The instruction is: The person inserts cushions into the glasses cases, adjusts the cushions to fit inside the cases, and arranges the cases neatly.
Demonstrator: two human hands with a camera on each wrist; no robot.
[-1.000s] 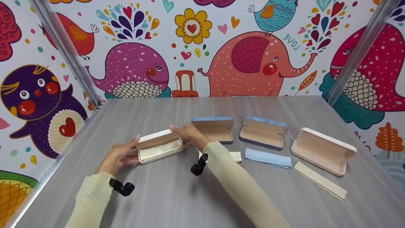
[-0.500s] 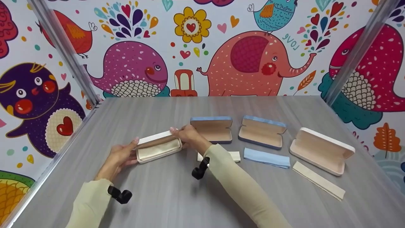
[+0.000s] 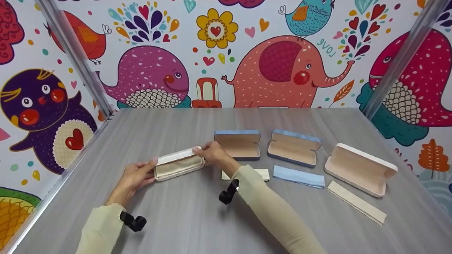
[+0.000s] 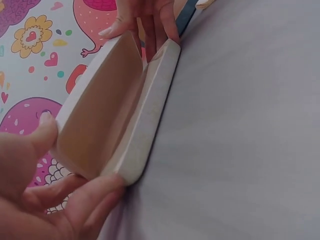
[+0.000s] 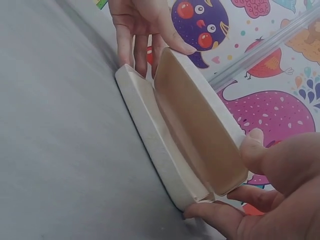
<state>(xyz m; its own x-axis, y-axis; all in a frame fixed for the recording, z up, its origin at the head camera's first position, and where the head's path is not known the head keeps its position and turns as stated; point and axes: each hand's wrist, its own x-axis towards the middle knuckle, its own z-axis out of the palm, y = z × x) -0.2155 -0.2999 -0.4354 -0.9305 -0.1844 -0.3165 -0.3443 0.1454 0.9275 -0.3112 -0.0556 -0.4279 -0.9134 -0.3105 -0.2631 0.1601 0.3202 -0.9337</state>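
Observation:
A white glasses case (image 3: 177, 156) sits left of the table's middle, its lid partly lowered. Folded cream cloth (image 3: 180, 167) lies inside it. My left hand (image 3: 131, 176) grips the case's left end, thumb on the lid and fingers at the base. At the right end my right hand (image 3: 216, 155) holds it likewise, thumb on the lid's edge. The left wrist view shows the case's gap between lid and base wall (image 4: 152, 112), with tan lining. In the right wrist view the lid (image 5: 200, 90) leans over the base, and both thumbs press its outside.
Two open blue glasses cases (image 3: 243, 157) (image 3: 291, 158) and an open white one (image 3: 353, 181) stand to the right. In front of them lie a cream cloth (image 3: 262, 174), a blue cloth (image 3: 298, 176) and another cream cloth (image 3: 356, 203). A patterned wall (image 3: 212, 63) backs the table.
The lid of the held case has tilted further down over the cloth, with both thumbs on it. Both hands have kept their places at its ends.

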